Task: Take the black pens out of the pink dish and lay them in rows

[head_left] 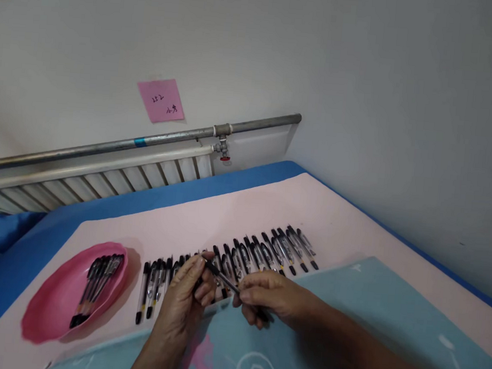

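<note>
Between my two hands a black pen point(224, 275) slants down to the right, above the light blue mat. My left hand point(189, 286) pinches its upper left end with thumb and fingers. The fingers of my right hand point(268, 295) are closed round its lower right part, hiding some of it. Behind my hands lies a long row of clear pens with black caps point(261, 249), side by side; my left hand covers part of the row. Further left, several similar pens point(98, 286) lie together in a pink dish point(48, 311) with a wavy rim.
A light blue mat point(398, 318) with a white swirl lies at the front over a pale pink sheet point(173, 230) on a blue surface point(272, 175). Behind stand a white radiator point(99, 186) and a metal pipe point(181, 137). A pink note point(162, 101) is stuck on the wall.
</note>
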Available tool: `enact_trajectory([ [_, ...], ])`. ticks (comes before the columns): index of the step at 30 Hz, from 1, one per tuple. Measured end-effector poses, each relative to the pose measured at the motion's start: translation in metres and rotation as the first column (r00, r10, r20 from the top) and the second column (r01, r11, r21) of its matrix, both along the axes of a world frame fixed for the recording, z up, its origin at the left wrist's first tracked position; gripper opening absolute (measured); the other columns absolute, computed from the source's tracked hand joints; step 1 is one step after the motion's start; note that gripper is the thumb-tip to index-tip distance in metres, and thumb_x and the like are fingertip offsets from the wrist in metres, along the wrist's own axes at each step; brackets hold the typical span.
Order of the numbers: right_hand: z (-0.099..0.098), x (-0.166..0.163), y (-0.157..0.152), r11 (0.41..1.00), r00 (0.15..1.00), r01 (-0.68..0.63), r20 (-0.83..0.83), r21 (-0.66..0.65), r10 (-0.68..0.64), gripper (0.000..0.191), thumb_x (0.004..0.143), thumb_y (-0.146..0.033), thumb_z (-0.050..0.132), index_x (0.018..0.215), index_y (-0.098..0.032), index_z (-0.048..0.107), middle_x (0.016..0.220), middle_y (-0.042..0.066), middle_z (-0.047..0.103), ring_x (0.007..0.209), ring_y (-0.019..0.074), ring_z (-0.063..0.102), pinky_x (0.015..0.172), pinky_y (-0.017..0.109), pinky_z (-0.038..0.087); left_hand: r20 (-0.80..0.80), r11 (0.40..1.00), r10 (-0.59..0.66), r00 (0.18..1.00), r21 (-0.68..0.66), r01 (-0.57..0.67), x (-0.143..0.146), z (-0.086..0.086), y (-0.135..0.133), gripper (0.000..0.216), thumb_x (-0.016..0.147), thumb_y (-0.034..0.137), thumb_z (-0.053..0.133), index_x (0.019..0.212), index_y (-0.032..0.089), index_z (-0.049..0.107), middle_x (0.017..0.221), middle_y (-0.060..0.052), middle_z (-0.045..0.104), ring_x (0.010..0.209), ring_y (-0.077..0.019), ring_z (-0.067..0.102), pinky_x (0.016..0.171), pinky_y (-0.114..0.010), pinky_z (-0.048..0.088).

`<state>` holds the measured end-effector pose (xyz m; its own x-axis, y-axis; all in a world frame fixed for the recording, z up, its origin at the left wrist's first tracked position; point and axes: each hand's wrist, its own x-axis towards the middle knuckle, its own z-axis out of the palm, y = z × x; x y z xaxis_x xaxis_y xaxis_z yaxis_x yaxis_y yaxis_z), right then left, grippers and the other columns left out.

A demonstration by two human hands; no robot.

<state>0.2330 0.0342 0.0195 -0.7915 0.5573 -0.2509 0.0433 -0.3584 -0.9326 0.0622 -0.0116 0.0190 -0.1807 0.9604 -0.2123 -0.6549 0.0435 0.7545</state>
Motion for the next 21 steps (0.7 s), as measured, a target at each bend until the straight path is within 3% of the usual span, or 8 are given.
enact_trajectory([
  [3, 0.0013, -0.0005, -0.0003, 0.992, 0.992, 0.123, 0.037, 0.040, -0.124, 0.020, 0.063, -0.022, 0.065, 0.077, -0.014, 0.054, 0.054, -0.004, 0.054, 0.047, 0.0057, 0.046, 0.046, 0.018, 0.033, -0.008, 1.000, -0.001, 1.000, -0.001, 0.001, -0.0003, -0.0002, 0.0002, 0.025, 0.071, 0.029, 0.066, 0.090, 0.013, 0.063, 0.056, 0.005, 0.041, 0.040, -0.0002, 0.030, 0.036, -0.014, 0.023],
  [8, 0.0005, -0.0004, -0.0006, 0.994, 1.000, -0.002, 0.016, -0.106, 0.003, 0.028, 0.076, -0.039, 0.051, 0.085, -0.012, 0.055, 0.066, 0.004, 0.061, 0.048, 0.0096, 0.052, 0.040, 0.020, 0.034, -0.019, 1.000, 0.014, 1.000, -0.007, -0.014, -0.0026, -0.0018, 0.0010, 0.026, 0.070, 0.029, 0.067, 0.090, 0.014, 0.062, 0.057, 0.005, 0.042, 0.040, -0.0002, 0.030, 0.036, -0.014, 0.024],
  [13, 0.0001, -0.0004, -0.0001, 0.990, 0.988, 0.140, 0.055, 0.015, -0.141, 0.020, 0.064, -0.023, 0.064, 0.079, -0.015, 0.053, 0.058, -0.004, 0.054, 0.047, 0.0064, 0.047, 0.043, 0.018, 0.035, -0.022, 1.000, 0.010, 1.000, -0.018, -0.010, -0.0029, -0.0025, 0.0012, 0.026, 0.070, 0.029, 0.067, 0.091, 0.014, 0.062, 0.056, 0.006, 0.042, 0.040, -0.0001, 0.029, 0.037, -0.014, 0.023],
  [18, 0.0001, -0.0012, 0.0006, 0.998, 1.000, 0.010, 0.028, -0.063, -0.009, 0.026, 0.075, -0.038, 0.051, 0.080, -0.012, 0.056, 0.066, 0.004, 0.060, 0.050, 0.0090, 0.051, 0.042, 0.020, 0.033, -0.033, 1.000, 0.008, 0.999, -0.026, -0.008, -0.0028, -0.0018, 0.0013, 0.027, 0.070, 0.030, 0.067, 0.091, 0.013, 0.062, 0.056, 0.006, 0.042, 0.040, -0.0003, 0.029, 0.037, -0.014, 0.023],
  [21, 0.0009, -0.0005, 0.0015, 0.996, 0.994, 0.085, 0.065, 0.004, -0.085, 0.018, 0.067, -0.028, 0.061, 0.075, -0.014, 0.055, 0.055, -0.002, 0.054, 0.045, 0.0061, 0.045, 0.043, 0.019, 0.031, -0.032, 0.999, 0.015, 0.999, -0.038, -0.016, -0.0022, -0.0016, 0.0011, 0.029, 0.068, 0.030, 0.068, 0.091, 0.014, 0.062, 0.057, 0.005, 0.043, 0.041, -0.0001, 0.030, 0.037, -0.014, 0.024],
])
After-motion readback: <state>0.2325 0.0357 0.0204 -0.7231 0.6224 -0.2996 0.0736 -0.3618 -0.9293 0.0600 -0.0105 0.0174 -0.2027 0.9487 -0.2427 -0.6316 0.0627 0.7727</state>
